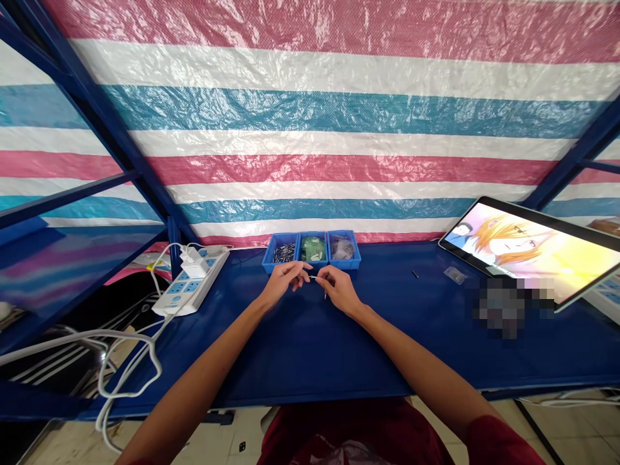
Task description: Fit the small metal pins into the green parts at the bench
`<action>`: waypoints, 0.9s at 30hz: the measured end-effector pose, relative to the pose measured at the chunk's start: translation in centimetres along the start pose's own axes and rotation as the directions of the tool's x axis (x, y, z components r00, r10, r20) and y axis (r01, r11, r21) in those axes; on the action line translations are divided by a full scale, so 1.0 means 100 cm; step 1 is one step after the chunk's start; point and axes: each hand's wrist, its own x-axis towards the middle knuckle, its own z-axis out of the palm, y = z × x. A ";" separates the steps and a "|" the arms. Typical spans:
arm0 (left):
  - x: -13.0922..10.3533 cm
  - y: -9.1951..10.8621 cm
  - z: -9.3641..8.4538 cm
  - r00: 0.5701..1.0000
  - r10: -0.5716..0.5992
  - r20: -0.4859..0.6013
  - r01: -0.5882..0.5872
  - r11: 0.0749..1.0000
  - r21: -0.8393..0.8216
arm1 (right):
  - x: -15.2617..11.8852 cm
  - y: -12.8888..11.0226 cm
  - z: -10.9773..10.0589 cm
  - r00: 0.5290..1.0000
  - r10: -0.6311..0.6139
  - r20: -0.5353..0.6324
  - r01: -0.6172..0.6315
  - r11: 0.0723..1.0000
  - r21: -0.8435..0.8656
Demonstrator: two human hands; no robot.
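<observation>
Over the middle of the blue table, my left hand (285,279) and my right hand (340,288) face each other with their fingertips close together. A small, thin, light-coloured piece (312,277) spans the gap between them; its kind is too small to make out. My right hand pinches one end between thumb and finger, and the left fingertips close around the other end. Just behind the hands stand three joined blue bins: the left bin (266,260) has many dark, slim pieces, the middle bin (314,263) green material, and the right bin (347,264) clear plastic bags.
A white power strip (191,284) with plugs and white cables (155,361) lies at left. To the right are a small dark stick (415,274), a clear plastic packet (454,275), a blurred-out patch and a lit screen (523,245). Striped sheeting (329,116) hangs behind.
</observation>
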 end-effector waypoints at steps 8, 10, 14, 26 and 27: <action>-0.002 -0.001 0.003 0.997 0.071 -0.031 -0.065 0.983 0.173 | -0.001 0.002 0.001 0.997 0.073 -0.013 -0.070 0.986 0.151; -0.002 -0.001 0.005 0.994 0.100 -0.045 -0.089 0.977 0.195 | -0.001 0.002 0.003 0.997 0.074 0.005 -0.074 0.987 0.141; -0.003 -0.002 0.008 0.993 0.092 -0.071 -0.078 0.981 0.178 | -0.002 0.002 0.004 0.999 0.047 0.027 -0.049 0.995 0.091; -0.002 -0.003 0.001 0.970 0.239 0.046 -0.226 0.814 0.535 | 0.001 0.003 -0.002 0.984 0.043 -0.172 -0.046 0.999 -0.010; -0.002 -0.003 0.001 0.968 0.244 0.063 -0.238 0.801 0.549 | 0.001 0.003 -0.002 0.984 0.035 -0.173 -0.039 0.999 -0.019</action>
